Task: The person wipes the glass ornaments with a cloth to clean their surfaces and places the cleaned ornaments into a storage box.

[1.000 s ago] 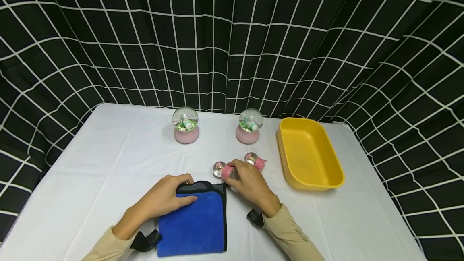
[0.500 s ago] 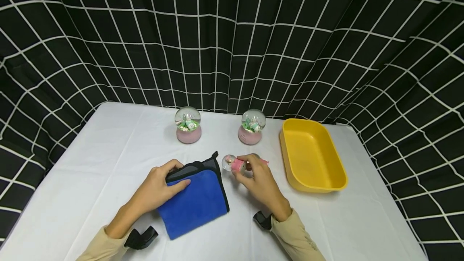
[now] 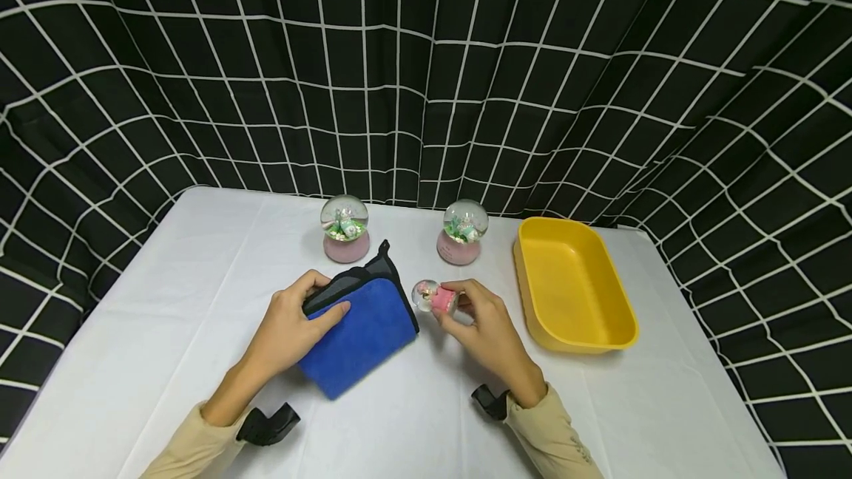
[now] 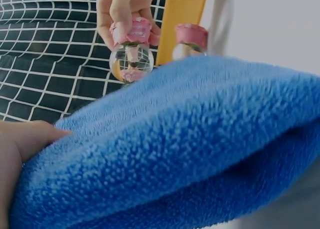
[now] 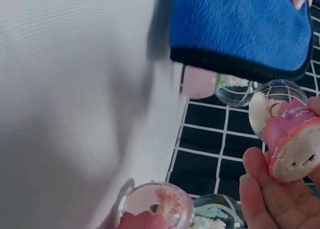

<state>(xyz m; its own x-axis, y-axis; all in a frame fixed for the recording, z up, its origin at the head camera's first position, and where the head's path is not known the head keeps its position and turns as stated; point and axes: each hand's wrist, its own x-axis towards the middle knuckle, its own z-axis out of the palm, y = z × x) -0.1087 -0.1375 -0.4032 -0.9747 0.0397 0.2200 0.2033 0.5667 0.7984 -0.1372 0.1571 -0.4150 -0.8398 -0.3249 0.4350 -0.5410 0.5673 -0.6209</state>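
Observation:
My left hand (image 3: pixel 286 327) holds a folded blue cloth (image 3: pixel 366 335) with black edging and a grey reverse, thumb on the blue face and fingers behind. It is tilted up off the table. In my right hand (image 3: pixel 489 327) a small snow globe (image 3: pixel 441 299) is pinched by its pink base, its clear dome pointing left at the cloth's edge. The right wrist view shows the underside of that base (image 5: pixel 297 156). A second small pink snow globe (image 4: pixel 192 35) lies on the table, hidden behind my right hand in the head view.
Two larger snow globes with pale pink bases, a left one (image 3: pixel 346 246) and a right one (image 3: pixel 458 248), stand upright at the back of the white-covered table (image 3: pixel 200 301). A yellow plastic tub (image 3: pixel 572 294) sits at the right. Black gridded curtain (image 3: pixel 373 80) encloses the back and sides.
My left hand has lifted the cloth from the table and tilted it. My right hand has raised the small snow globe and moved slightly right and away from me.

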